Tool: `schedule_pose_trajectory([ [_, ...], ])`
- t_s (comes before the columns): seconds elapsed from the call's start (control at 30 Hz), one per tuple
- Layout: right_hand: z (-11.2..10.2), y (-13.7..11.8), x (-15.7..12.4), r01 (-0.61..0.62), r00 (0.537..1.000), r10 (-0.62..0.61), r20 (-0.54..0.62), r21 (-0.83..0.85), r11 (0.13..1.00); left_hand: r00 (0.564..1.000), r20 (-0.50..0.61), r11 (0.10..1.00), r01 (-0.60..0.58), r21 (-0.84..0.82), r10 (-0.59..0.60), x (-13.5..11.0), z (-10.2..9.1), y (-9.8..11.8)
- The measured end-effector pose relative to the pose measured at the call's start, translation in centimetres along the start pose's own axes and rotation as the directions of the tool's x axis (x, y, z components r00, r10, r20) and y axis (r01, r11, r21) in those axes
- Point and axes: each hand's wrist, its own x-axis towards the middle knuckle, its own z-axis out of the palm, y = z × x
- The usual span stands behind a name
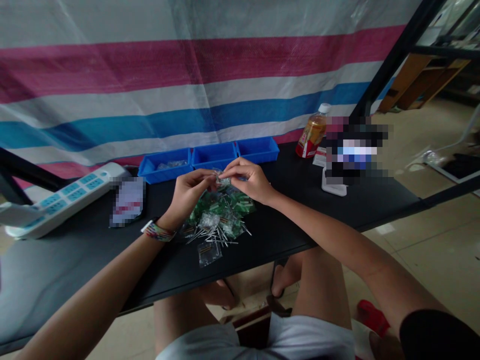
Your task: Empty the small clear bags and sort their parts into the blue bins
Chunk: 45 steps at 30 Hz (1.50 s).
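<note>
My left hand [192,189], with a woven bracelet at its wrist, pinches the left side of a small transparent plastic bag [224,183]. From the other side my right hand [250,181] grips the same bag, its fingers bent together. What the bag holds is too small to make out. Just below both hands lies a pile of small green and transparent packets [240,202]. Thin silvery rods [215,235] stick out toward the front of it. Nearest the table edge, a flat transparent bag [209,254] contains short brass-coloured pieces.
Three blue bins [165,175] stand behind the hands; small transparent bags lie in the left one. A white power strip [71,197] and a blurred packet [128,202] are at left. A drink bottle [312,134] and a white case [333,185] are at right on the black table [157,280].
</note>
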Motion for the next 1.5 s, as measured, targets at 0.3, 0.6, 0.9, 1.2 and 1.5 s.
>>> schedule_pose_trajectory([
  [0.3,-1.4,1.1,0.5,-0.035,0.996,0.053,0.069,-0.231,0.972,0.925,-0.34,0.959,0.076,-0.272,-0.17,2.1,-2.3,-1.9],
  [0.6,-2.4,0.5,-0.1,0.149,0.96,0.073,0.271,-0.714,0.684,0.739,-0.576,0.892,0.076,-0.445,-0.35,3.0,-4.1,-1.4],
  [0.9,-2.6,1.7,0.4,0.088,0.98,0.033,0.196,-0.576,0.813,0.886,-0.453,0.978,0.002,-0.207,-0.098,2.2,-3.3,-2.6],
  [1.2,-0.9,1.9,1.0,-0.33,0.944,0.315,0.099,0.255,0.909,0.996,-0.008,0.994,-0.083,0.076,0.084,0.3,-1.2,-0.9],
  [1.5,-0.6,1.5,0.6,-0.36,0.93,0.318,0.186,0.285,0.888,0.992,0.113,0.998,-0.054,0.041,0.049,0.2,-0.9,-1.2],
])
